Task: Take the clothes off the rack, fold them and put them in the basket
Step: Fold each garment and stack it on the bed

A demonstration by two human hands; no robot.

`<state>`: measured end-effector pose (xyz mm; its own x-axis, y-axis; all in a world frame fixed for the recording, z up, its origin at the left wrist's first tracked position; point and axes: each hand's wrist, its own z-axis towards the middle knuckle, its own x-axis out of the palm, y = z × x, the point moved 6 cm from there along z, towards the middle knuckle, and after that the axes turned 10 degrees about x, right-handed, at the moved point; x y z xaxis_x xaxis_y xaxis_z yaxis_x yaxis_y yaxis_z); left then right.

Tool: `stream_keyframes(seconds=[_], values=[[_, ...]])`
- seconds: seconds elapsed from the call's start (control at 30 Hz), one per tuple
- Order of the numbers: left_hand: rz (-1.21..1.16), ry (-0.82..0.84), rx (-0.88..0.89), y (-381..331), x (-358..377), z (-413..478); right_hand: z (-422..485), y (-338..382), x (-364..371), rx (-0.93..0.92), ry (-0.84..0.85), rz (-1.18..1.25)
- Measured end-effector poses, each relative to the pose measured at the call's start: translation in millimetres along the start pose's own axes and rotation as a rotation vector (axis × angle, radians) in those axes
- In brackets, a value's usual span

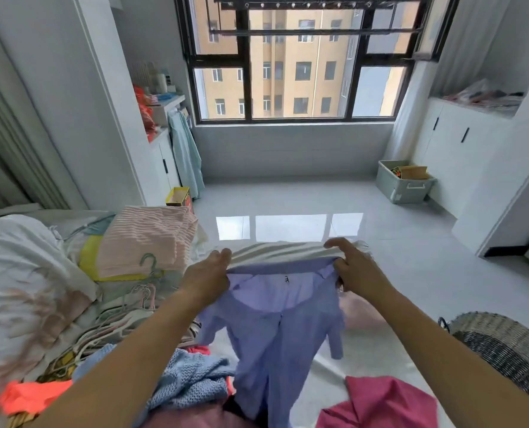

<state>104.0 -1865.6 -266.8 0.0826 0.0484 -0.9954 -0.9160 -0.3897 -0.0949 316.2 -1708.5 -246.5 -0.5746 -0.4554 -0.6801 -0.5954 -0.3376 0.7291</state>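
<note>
A light purple shirt (275, 329) hangs in front of me, held up by its shoulders. My left hand (209, 274) grips its left shoulder and my right hand (351, 267) pinches the right side of the collar. The sleeves and body dangle down over a pile of clothes. A woven wicker basket (503, 344) stands on the floor at the lower right. The drying rack (303, 4) runs across the top, above the window, with empty clips.
Left of me lie a folded pink striped cloth (146, 242), several hangers (133, 304) and a white bundle (19, 273). A blue knit (192, 381), an orange garment (31, 396) and a pink garment (380, 403) lie below. A grey storage box (403, 183) stands by the right cabinets.
</note>
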Motion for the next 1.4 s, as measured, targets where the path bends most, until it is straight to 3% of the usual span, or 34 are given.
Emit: stream_keyframes(seconds=[0.1, 0.23, 0.37, 0.5, 0.63, 0.7, 0.77, 0.8, 0.93, 1.03, 1.13, 1.2, 1.4], values=[[-0.415, -0.159, -0.067, 5.6, -17.3, 9.0, -2.0, 0.8, -13.8, 0.103, 0.202, 0.289], [-1.067, -0.094, -0.151, -1.1, -27.9, 11.8, -3.4, 5.7, -30.6, 0.078, 0.319, 0.58], [-1.521, -0.109, -0.062, -19.3, -46.8, 17.6, -0.5, 15.7, -39.4, -0.144, 0.311, 0.429], [-1.73, -0.048, -0.016, -34.8, -57.1, 23.6, 4.0, 25.8, -43.2, -0.378, 0.006, -0.062], [-1.845, -0.042, -0.046, -44.5, -64.2, 30.6, 8.6, 34.9, -58.1, -0.421, -0.339, -0.22], [-1.917, -0.078, -0.082, -46.9, -70.0, 32.4, 5.8, 44.2, -64.2, -0.579, -0.519, -0.333], [-1.863, -0.062, 0.002, -51.6, -78.6, 34.5, -0.2, 54.9, -66.3, -0.748, -0.586, -0.421], [-1.722, -0.048, 0.084, -52.4, -82.2, 35.7, -2.9, 59.5, -65.9, -0.809, -0.579, -0.442], [-0.661, -0.033, 0.325, -59.4, -88.9, 40.9, -6.4, 73.1, -60.5, -0.92, -0.539, -0.469], [-0.379, -0.046, 0.43, -67.0, -96.2, 46.1, -2.5, 76.1, -59.1, -0.814, -0.442, -0.477], [-0.411, -0.266, 0.411, -56.8, -119.7, 51.6, 5.5, 70.2, -61.5, -0.597, -0.26, -0.372], [-0.586, -0.339, 0.364, -46.7, -124.8, 54.6, 4.8, 69.7, -60.5, -0.585, -0.15, -0.272], [-1.129, -0.318, 0.279, -48.1, -116.9, 52.7, 6.6, 71.9, -52.8, -0.641, 0.051, -0.338]])
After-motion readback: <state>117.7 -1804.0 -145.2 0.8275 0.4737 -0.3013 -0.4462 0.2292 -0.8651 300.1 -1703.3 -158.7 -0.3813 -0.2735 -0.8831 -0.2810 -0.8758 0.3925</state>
